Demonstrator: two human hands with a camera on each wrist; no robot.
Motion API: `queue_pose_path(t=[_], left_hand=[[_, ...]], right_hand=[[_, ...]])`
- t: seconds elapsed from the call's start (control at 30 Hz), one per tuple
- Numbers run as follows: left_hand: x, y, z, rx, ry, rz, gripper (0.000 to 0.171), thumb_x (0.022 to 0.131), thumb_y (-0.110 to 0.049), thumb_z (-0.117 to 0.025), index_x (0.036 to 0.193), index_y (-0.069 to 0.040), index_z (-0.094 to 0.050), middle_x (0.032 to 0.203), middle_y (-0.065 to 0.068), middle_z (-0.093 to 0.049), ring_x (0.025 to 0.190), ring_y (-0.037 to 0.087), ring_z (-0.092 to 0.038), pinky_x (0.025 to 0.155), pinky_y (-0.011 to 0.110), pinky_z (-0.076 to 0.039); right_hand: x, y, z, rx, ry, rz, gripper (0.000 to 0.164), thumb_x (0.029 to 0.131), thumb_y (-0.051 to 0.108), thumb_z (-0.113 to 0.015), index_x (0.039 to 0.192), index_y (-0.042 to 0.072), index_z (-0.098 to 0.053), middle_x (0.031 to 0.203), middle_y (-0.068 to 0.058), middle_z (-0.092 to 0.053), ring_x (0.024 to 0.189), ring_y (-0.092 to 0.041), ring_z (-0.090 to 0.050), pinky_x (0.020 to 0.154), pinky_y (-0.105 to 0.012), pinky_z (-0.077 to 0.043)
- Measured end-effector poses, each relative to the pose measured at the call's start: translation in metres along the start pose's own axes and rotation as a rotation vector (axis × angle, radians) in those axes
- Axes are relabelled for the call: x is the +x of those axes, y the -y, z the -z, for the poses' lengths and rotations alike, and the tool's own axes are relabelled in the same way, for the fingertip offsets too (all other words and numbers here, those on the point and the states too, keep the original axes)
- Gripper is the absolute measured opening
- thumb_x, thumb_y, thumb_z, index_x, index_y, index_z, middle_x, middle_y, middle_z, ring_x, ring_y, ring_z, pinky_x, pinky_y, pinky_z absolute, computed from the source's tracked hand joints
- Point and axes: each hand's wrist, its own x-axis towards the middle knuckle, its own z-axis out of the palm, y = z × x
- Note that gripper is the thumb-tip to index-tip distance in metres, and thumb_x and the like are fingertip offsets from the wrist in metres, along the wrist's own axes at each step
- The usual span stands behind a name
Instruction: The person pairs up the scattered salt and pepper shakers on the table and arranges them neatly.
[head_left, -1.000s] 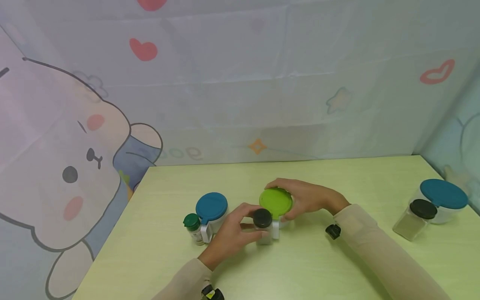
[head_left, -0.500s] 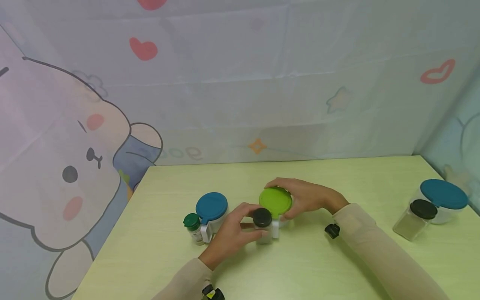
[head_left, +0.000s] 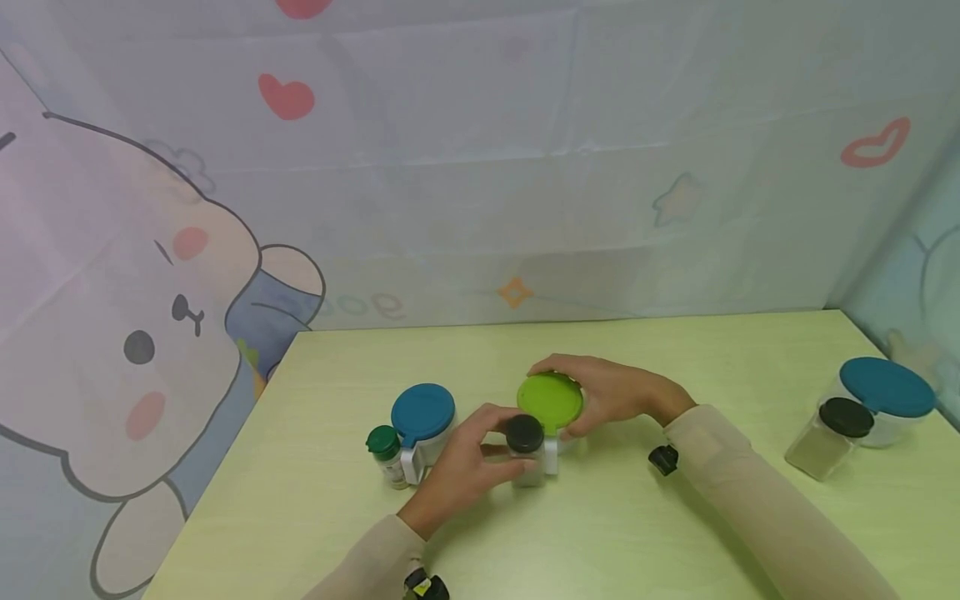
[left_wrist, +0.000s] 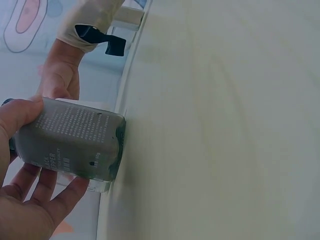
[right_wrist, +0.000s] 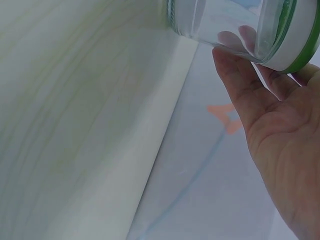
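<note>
Black lid uppermost, the pepper jar (head_left: 524, 435) is upright near the middle of the counter (head_left: 637, 533), and from the head view we've got the left hand (head_left: 467, 462) on it, grip clasped round its sides. Right behind it we see the green-lidded jar (head_left: 551, 400), and the right hand (head_left: 618, 396) has that one in its grip. To the left, it's a blue-lidded jar (head_left: 424, 412) with a green-capped bottle (head_left: 386, 454) just beside it. Far right, well apart, we spot another blue-lidded jar (head_left: 888, 392), a black-lidded jar (head_left: 825, 446) just in front.

Over to the left wrist: thumb on one side, fingers on the other, and we can read "PEPPER" on the pepper jar; whether its base touches the counter, we can't tell. Behind it, there's the right hand.

Right wrist, and we're on clear glass, white band, green lid, fingers (right_wrist: 240, 80) against the side.
</note>
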Motion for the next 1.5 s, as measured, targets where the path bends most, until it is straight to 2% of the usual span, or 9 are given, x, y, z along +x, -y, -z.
queue_pose_path(t=[0.13, 0.53, 0.8, 1.1, 1.33, 1.5], left_hand=[[0.0003, 0.0005, 0.0003, 0.003, -0.001, 0.007, 0.052, 0.087, -0.024, -0.084, 0.132, -0.034, -0.06, 0.125, -0.011, -0.059, 0.117, 0.013, -0.058, 0.097, 0.037, -0.057], [0.0009, 0.0022, 0.001, 0.003, -0.008, 0.0, 0.052, 0.087, -0.022, -0.083, 0.132, -0.034, -0.06, 0.125, -0.011, -0.059, 0.116, 0.014, -0.059, 0.097, 0.041, -0.057], [0.002, 0.0047, 0.0002, -0.006, -0.014, -0.002, 0.052, 0.086, -0.023, -0.084, 0.131, -0.034, -0.061, 0.125, -0.01, -0.059, 0.115, 0.014, -0.059, 0.097, 0.039, -0.057], [0.0029, -0.0001, 0.0005, 0.044, 0.005, 0.019, 0.052, 0.088, -0.023, -0.082, 0.133, -0.033, -0.058, 0.127, -0.012, -0.057, 0.117, 0.012, -0.058, 0.097, 0.032, -0.056], [0.0027, -0.0024, 0.0011, 0.039, 0.018, 0.019, 0.058, 0.087, -0.023, -0.083, 0.138, -0.027, -0.055, 0.129, -0.011, -0.056, 0.119, 0.012, -0.057, 0.099, 0.034, -0.054], [0.0025, -0.0016, 0.0014, 0.029, 0.019, 0.01, 0.061, 0.087, -0.025, -0.083, 0.14, -0.025, -0.053, 0.131, -0.011, -0.055, 0.12, 0.012, -0.056, 0.1, 0.035, -0.054]], right_hand=[[0.0007, 0.001, 0.0008, 0.012, -0.001, -0.007, 0.08, 0.075, 0.029, -0.089, 0.143, 0.03, -0.048, 0.128, 0.013, -0.057, 0.109, -0.013, -0.057, 0.091, -0.036, -0.052], [0.0027, -0.0001, 0.0001, 0.018, -0.003, -0.019, 0.081, 0.074, 0.027, -0.088, 0.144, 0.031, -0.047, 0.129, 0.013, -0.056, 0.108, -0.013, -0.057, 0.089, -0.035, -0.053], [0.0029, -0.0009, -0.0003, 0.03, 0.0, -0.039, 0.082, 0.074, 0.025, -0.087, 0.145, 0.032, -0.046, 0.129, 0.015, -0.056, 0.109, -0.013, -0.057, 0.091, -0.035, -0.052], [0.0011, 0.0003, 0.0024, 0.023, 0.024, -0.01, 0.087, 0.079, 0.027, -0.086, 0.152, 0.017, -0.04, 0.134, 0.008, -0.053, 0.112, -0.016, -0.056, 0.093, -0.036, -0.052], [-0.0005, 0.0003, 0.0019, 0.028, 0.042, -0.002, 0.088, 0.083, 0.03, -0.083, 0.155, 0.014, -0.036, 0.138, 0.008, -0.05, 0.117, -0.013, -0.053, 0.099, -0.037, -0.049], [-0.0022, -0.0005, 0.0006, 0.021, 0.038, -0.011, 0.088, 0.083, 0.033, -0.083, 0.156, 0.021, -0.035, 0.139, 0.011, -0.048, 0.119, -0.011, -0.052, 0.103, -0.036, -0.048]])
